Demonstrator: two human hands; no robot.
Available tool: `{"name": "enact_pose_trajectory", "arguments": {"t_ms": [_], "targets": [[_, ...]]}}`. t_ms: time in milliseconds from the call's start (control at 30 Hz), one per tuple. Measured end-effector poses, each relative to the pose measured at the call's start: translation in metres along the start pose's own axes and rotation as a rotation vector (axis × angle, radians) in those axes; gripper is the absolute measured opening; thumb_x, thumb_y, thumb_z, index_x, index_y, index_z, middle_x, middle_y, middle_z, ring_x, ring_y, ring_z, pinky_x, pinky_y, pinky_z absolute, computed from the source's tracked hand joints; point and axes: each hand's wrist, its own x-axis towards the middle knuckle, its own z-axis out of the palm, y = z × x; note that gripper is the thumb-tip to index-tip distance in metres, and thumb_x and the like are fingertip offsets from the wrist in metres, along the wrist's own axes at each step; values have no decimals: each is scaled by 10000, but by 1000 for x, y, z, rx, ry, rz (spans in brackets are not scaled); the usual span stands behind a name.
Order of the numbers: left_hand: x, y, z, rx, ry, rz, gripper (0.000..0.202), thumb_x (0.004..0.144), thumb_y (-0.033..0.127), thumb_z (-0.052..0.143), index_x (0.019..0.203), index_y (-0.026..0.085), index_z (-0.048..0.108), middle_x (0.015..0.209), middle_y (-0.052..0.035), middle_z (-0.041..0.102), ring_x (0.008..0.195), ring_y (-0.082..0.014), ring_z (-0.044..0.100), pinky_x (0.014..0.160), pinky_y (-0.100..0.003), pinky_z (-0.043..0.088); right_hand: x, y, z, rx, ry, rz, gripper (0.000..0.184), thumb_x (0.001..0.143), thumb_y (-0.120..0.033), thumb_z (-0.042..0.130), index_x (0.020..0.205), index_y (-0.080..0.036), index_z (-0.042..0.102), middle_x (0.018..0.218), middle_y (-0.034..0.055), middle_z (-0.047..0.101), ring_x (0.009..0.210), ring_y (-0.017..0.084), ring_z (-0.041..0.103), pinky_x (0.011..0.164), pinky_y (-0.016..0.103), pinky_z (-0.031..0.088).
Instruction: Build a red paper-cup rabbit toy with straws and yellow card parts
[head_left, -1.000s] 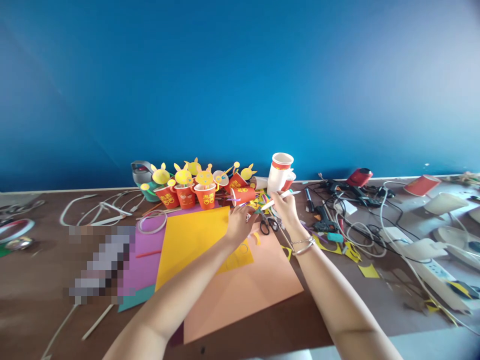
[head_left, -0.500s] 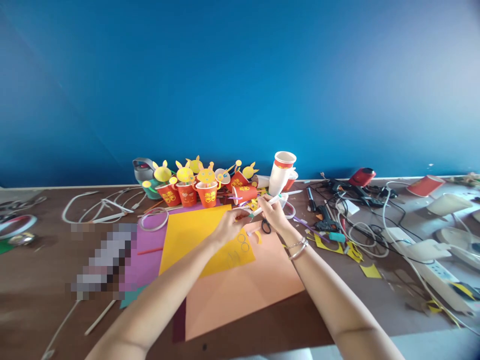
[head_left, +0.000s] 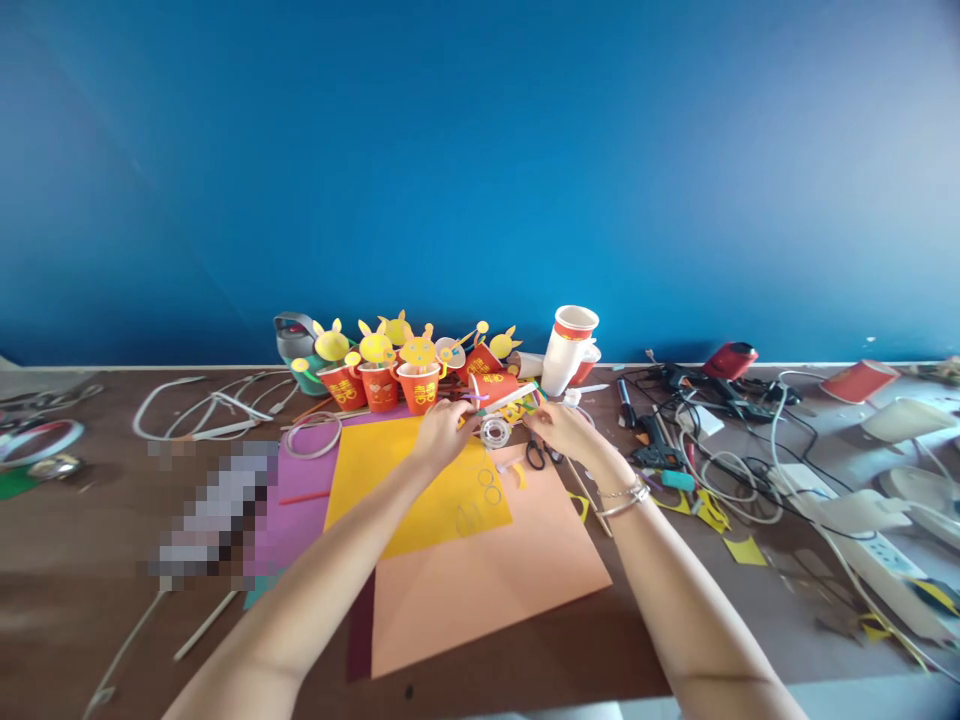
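My left hand (head_left: 442, 428) is closed in a pinch over the top edge of the yellow paper sheet (head_left: 390, 480), its fingertips at the near end of a white pen (head_left: 511, 397). My right hand (head_left: 564, 432), with a bracelet on the wrist, has its fingers curled just right of the pen, beside black scissors (head_left: 535, 455); what it holds is hidden. A clear tape roll (head_left: 495, 432) lies between the hands. The orange sheet (head_left: 487, 580) and purple sheet (head_left: 300, 500) lie under the yellow one.
Red paper cups with yellow bunny heads (head_left: 382, 375) line the back, next to stacked white cups (head_left: 570, 345). At right lie a glue gun (head_left: 652, 435), tangled cables (head_left: 735, 470) and a power strip (head_left: 877, 560). White straws (head_left: 210, 410) lie at left.
Both hands have drawn slightly apart. The pen, held in my right hand before, now lies up between the two hands near the left fingertips, and the tape roll shows between them.
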Motion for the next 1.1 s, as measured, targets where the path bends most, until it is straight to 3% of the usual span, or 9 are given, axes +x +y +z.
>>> {"name": "enact_pose_trajectory", "arguments": {"t_ms": [67,133,300,467,600,733,933,1000,1100], "targets": [[-1,-7,2,87,-15,-2,152,850,254,579,849,180,711,861,-82,725,862,-238,611,785,-346,439,-3,1,-1,-335,-3,60,122,833,-250,556,797,-151,618,794,97,687,809,225,649,669,275,431],[-3,-10,6,169,-27,-17,151,849,238,573,828,177,710,856,-100,718,895,-263,604,799,-371,427,-6,-2,5,-546,-46,106,168,793,-158,568,943,-125,636,950,140,702,949,252,650,740,284,447],[-3,-13,16,292,-27,-62,165,869,244,543,909,164,682,898,-119,706,951,-290,592,819,-394,420,-8,-10,24,-605,-74,180,287,774,-43,525,1041,-53,630,979,223,693,942,309,673,722,339,492],[1,-18,13,326,2,-101,173,895,259,495,948,167,632,902,-95,688,892,-245,613,800,-355,439,-9,-12,18,-635,-66,188,289,785,-16,477,1013,-36,653,950,252,691,937,338,676,715,368,502],[1,-20,10,334,9,-106,179,890,269,477,841,188,630,886,-76,668,903,-231,608,825,-343,450,-16,-16,0,-678,-73,186,294,792,-49,478,1020,-54,662,967,237,694,948,324,671,722,348,493],[-3,-24,15,354,26,-113,221,856,280,512,1017,161,606,1045,-125,642,1055,-282,560,911,-392,432,-27,-21,-18,-712,-81,179,280,781,-54,487,992,-71,669,980,215,698,937,299,671,706,316,469],[-11,-31,26,353,9,-107,377,824,253,554,1176,121,529,1118,-157,625,1087,-299,557,955,-416,425,-38,-29,-29,-717,-38,162,231,777,-117,514,942,-109,675,940,165,710,887,259,663,647,284,410],[-12,-32,28,343,17,-103,403,816,246,564,1195,118,515,1141,-162,612,1109,-300,548,976,-420,416,-38,-32,-27,-665,-17,83,200,786,-180,532,921,-143,676,914,130,711,850,235,654,625,272,387],[-12,-31,26,312,26,-94,401,812,232,566,1196,128,515,1139,-154,606,1115,-294,547,999,-422,407,-34,-33,-16,-507,-73,-150,164,798,-201,525,851,-205,681,849,48,712,776,175,631,608,247,351]]}}
